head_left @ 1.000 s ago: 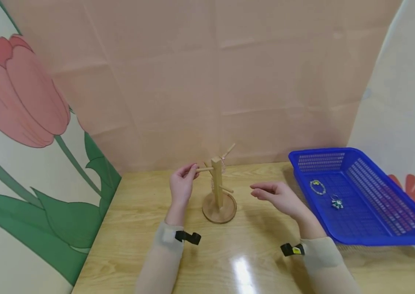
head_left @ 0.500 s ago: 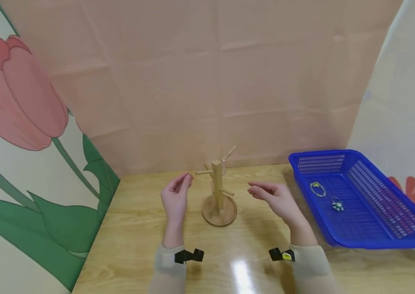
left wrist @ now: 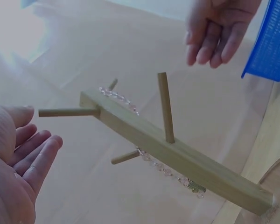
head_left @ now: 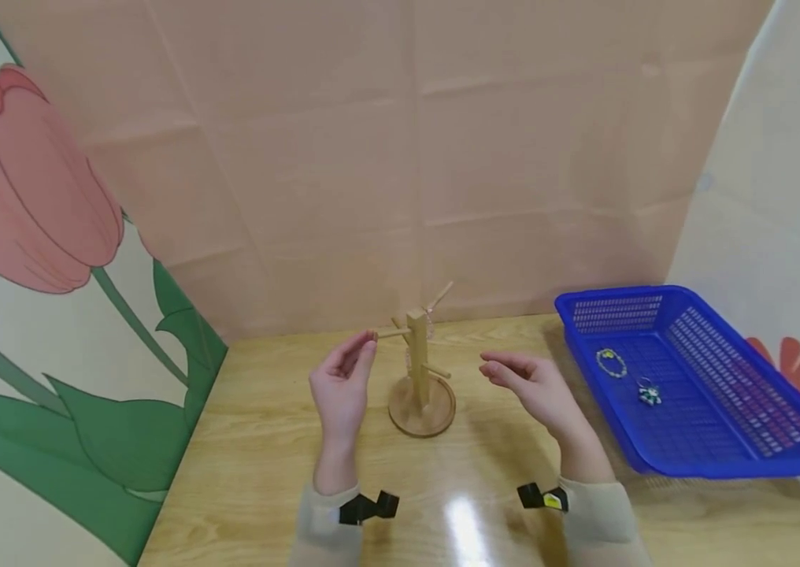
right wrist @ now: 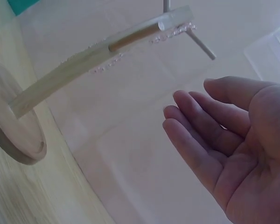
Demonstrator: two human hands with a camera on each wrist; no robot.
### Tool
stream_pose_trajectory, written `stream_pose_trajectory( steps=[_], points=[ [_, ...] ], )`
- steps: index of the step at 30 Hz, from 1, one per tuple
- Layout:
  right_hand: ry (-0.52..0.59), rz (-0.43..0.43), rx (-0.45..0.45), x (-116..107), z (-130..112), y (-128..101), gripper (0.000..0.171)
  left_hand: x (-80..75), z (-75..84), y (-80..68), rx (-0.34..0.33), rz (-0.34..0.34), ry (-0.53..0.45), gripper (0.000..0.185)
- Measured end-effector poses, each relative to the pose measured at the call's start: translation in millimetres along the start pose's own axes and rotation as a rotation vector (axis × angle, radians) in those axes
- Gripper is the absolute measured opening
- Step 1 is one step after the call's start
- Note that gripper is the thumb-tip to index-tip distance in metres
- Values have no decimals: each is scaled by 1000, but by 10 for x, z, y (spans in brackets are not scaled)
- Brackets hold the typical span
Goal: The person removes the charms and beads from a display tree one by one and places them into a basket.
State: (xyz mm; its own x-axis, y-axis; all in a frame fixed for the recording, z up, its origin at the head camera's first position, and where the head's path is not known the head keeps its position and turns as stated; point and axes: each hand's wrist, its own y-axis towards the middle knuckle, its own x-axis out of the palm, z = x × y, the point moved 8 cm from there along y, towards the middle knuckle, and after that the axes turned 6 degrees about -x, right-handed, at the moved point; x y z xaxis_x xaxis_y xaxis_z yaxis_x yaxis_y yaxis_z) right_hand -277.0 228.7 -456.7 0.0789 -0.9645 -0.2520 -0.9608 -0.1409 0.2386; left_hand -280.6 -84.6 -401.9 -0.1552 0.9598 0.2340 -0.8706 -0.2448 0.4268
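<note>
A wooden stand with a square post, several pegs and a round base stands on the table. Strings of pinkish clear beads hang from two of its pegs, partly hidden by the post. My left hand is at the tip of the upper left peg; in the left wrist view its thumb lies just off that tip and the fingers are relaxed, holding nothing. To the right of the stand my right hand hovers with loosely bent fingers and an empty palm, which the right wrist view shows plainly.
On the right sits a blue plastic basket. In it lie a yellowish beaded bracelet and a small ring with a green and white charm. A pinkish sheet covers the wall behind the table.
My left hand has drawn back from the upper left peg, then moved slightly in again to its tip. The right hand has barely moved; the stand stays in place.
</note>
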Motion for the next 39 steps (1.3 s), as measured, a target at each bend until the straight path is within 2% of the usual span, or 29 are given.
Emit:
stream_pose_trajectory(
  steps=[6,12,17,23,39],
  points=[
    [-6,-13,-19,41,-47,-2,37,85,31,-7,25,-47,16,29],
    [15,-11,12,32,-61,-57,39,88,51,-22,26,-23,12,27],
    [16,-28,-7,64,-105,-50,37,93,52,0,32,-6,6,22],
    [27,-49,-41,111,-165,-45,34,125,58,14,36,-15,-11,18],
    [-19,-76,-30,165,-179,-60,34,129,84,23,56,-20,30,16]
  ],
)
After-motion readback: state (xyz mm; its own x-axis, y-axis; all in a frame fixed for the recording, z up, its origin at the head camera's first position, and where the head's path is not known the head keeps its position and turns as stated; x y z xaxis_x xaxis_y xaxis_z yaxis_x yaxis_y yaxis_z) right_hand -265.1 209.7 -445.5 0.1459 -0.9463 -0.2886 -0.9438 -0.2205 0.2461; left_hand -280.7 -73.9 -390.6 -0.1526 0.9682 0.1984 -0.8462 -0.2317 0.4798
